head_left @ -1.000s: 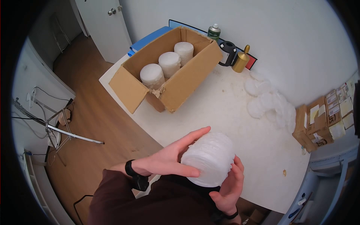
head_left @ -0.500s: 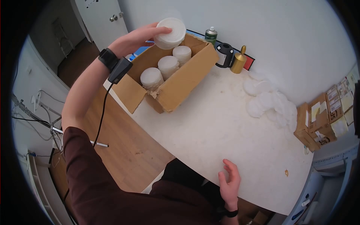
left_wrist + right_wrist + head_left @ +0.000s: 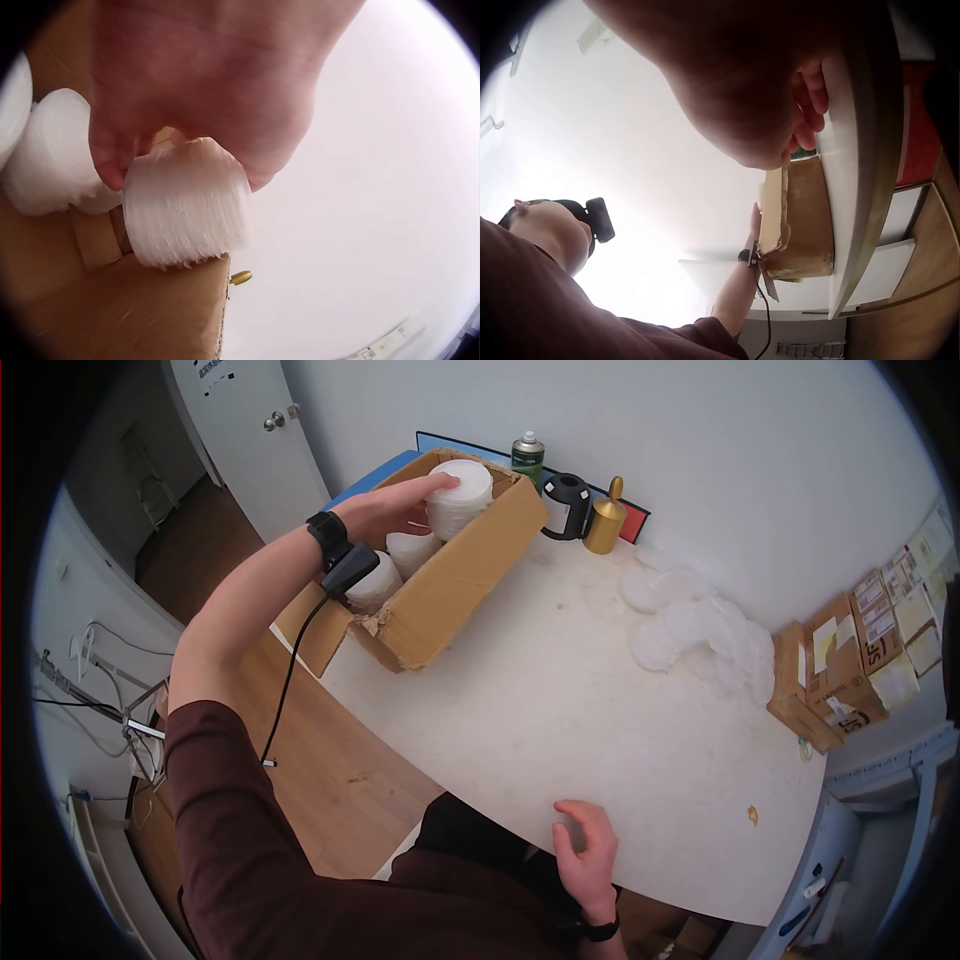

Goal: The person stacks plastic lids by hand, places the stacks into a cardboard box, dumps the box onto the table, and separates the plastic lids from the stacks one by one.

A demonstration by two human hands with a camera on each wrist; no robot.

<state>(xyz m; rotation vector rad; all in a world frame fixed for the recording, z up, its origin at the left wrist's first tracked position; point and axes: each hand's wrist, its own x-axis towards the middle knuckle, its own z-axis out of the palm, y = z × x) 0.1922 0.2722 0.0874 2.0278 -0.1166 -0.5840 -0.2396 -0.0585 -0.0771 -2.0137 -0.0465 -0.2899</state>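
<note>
My left hand grips a white cylinder-shaped stack of thin round pieces over the far part of an open cardboard box. Its thumb lies on the stack's flat top. In the left wrist view the fingers curl round the stack, whose side shows many fine layers, beside the box wall. Two more white stacks stand in the box's nearer part, partly behind my forearm. Near the table's front edge, my right hand holds nothing, its fingers loosely bent.
Behind the box stand a green spray can, a black-and-white container and a gold pot-like object. Loose white discs lie spread along the wall. Labelled cartons sit at the right edge of the white table.
Both hands held the stack near the front edge. The left hand has carried it up over the box, then lowered it toward the far end. The right hand has let go.
</note>
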